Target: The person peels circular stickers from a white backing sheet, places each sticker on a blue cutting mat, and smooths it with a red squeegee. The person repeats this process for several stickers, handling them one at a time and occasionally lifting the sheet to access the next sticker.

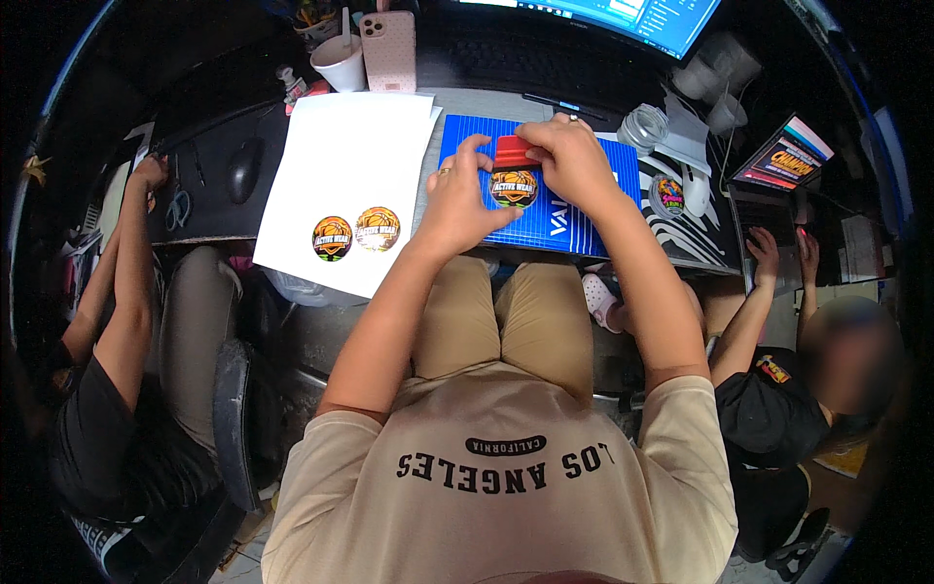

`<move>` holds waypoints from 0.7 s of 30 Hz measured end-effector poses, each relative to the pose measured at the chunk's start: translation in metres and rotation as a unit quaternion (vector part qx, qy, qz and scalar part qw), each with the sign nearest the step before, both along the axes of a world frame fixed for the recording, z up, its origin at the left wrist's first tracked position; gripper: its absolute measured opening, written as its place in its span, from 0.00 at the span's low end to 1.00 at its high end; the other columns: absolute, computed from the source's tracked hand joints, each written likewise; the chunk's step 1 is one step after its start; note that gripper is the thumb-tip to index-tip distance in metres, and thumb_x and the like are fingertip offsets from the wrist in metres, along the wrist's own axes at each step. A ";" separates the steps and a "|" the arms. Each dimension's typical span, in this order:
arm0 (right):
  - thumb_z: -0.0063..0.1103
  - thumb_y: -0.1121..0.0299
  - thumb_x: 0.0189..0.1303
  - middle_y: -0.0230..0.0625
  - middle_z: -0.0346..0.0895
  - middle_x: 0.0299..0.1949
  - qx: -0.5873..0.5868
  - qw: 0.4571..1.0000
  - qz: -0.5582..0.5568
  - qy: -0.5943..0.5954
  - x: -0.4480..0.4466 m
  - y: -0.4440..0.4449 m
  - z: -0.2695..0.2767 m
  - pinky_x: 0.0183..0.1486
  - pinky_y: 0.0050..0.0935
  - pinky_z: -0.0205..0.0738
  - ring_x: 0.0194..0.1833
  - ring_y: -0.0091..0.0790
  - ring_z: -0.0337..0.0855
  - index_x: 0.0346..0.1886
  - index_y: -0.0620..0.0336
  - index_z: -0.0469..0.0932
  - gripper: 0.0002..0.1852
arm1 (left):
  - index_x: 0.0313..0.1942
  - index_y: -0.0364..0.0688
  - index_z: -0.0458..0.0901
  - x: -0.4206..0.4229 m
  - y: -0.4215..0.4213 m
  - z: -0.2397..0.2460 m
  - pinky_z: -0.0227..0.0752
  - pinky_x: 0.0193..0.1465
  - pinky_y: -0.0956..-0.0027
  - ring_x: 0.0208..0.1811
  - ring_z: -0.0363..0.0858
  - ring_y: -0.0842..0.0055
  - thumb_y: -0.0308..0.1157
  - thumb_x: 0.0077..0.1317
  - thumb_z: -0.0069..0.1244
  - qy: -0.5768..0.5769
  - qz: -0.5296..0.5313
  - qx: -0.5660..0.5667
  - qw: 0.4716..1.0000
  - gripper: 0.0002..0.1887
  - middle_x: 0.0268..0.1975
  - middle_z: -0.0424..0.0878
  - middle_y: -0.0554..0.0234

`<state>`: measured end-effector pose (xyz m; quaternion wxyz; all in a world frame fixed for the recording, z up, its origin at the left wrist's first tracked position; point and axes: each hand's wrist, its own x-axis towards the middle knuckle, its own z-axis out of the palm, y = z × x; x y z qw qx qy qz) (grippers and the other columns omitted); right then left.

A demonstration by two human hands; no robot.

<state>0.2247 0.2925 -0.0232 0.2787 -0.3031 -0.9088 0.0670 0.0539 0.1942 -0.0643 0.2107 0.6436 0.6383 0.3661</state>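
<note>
A red plastic squeegee [515, 152] is pinched in my right hand [573, 157], its lower edge by the top of a round basketball badge [514, 188]. The badge lies on a blue striped box or ream [584, 232] and bears lettering. Around its left side curves my left hand [460, 197], fingers apart. Its thumb is at the badge's lower rim and its fingertips bend close to the squeegee's left end; whether they press on either is unclear. Left of the box, white sheets [328, 160] carry two similar round pieces: a dark one [333, 239] and a shinier one [378, 229].
Behind the sheets stand a white cup [340, 64] and a pink phone [389, 51]. A glass jar [643, 128], a colourful round badge [667, 196] and a white mouse [697, 191] sit to the right. People work on both sides; scissors [178, 209] lie at left.
</note>
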 end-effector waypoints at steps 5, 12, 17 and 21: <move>0.61 0.77 0.54 0.40 0.85 0.33 0.010 1.000 -0.007 0.011 0.006 0.000 -0.002 0.45 0.45 0.71 0.41 0.47 0.82 0.40 0.53 0.84 0.11 | 0.69 0.43 0.57 0.000 0.001 0.002 0.57 0.68 0.47 0.62 0.74 0.57 0.40 0.44 0.75 0.013 0.004 -0.014 1.000 0.54 0.53 0.81 0.58; 0.61 0.78 0.54 0.38 0.86 0.33 0.021 1.000 -0.006 0.011 0.005 0.003 -0.005 0.46 0.44 0.71 0.42 0.45 0.82 0.42 0.52 0.85 0.13 | 0.68 0.42 0.57 0.000 0.001 0.001 0.57 0.68 0.46 0.62 0.75 0.58 0.39 0.44 0.75 0.001 0.004 -0.011 1.000 0.54 0.52 0.82 0.59; 0.62 0.79 0.53 0.38 0.86 0.36 0.032 0.999 -0.012 -0.004 0.016 -0.007 -0.004 0.47 0.44 0.71 0.43 0.45 0.82 0.42 0.54 0.85 0.13 | 0.68 0.42 0.58 0.000 0.001 0.002 0.59 0.66 0.47 0.62 0.75 0.58 0.39 0.44 0.75 0.010 0.007 -0.009 1.000 0.54 0.52 0.82 0.58; 0.62 0.78 0.53 0.39 0.86 0.36 0.030 1.000 -0.006 -0.009 0.015 -0.012 -0.003 0.47 0.44 0.71 0.43 0.46 0.82 0.42 0.53 0.84 0.13 | 0.68 0.42 0.58 0.001 0.001 0.002 0.59 0.66 0.47 0.62 0.75 0.57 0.40 0.44 0.75 0.013 0.003 -0.008 1.000 0.53 0.52 0.82 0.57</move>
